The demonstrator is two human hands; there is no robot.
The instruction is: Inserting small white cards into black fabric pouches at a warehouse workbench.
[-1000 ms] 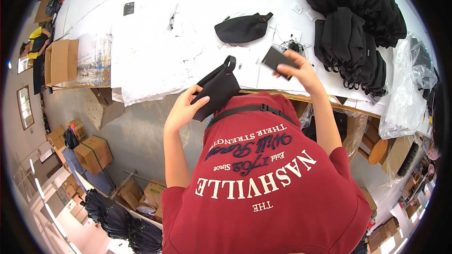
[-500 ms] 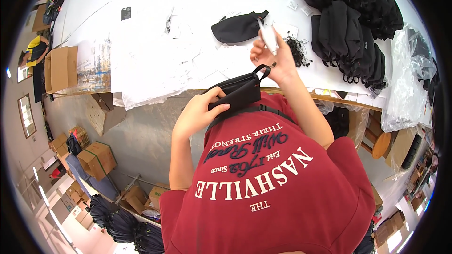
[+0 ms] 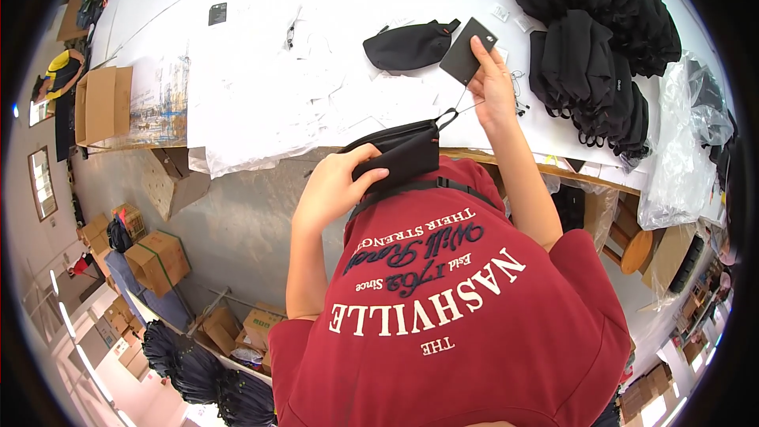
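Observation:
My left hand (image 3: 345, 179) is closed on a black fabric pouch (image 3: 407, 150), thumb on its near side, just in front of my shirt. A small loop (image 3: 448, 119) stands up from the pouch's right end. Farther off, my right hand (image 3: 494, 87) pinches a black hang tag (image 3: 468, 51), its dark face showing. A thin string (image 3: 461, 100) runs between the tag and the pouch's loop; how it is joined cannot be made out. Behind the tag, another black pouch (image 3: 407, 46) lies flat on the white table (image 3: 253, 63).
Piled black pouches (image 3: 581, 63) fill the table's right side, with clear plastic bags (image 3: 680, 134) beside them. Dark tag strings (image 3: 519, 99) lie right of my hand. An open cardboard box (image 3: 104, 107) stands at the left. A person in yellow (image 3: 59, 75) is far left.
The tag has turned from its pale side to its black face, and my right hand has shifted slightly right. A string now stretches to the loop. My left hand keeps its hold on the pouch.

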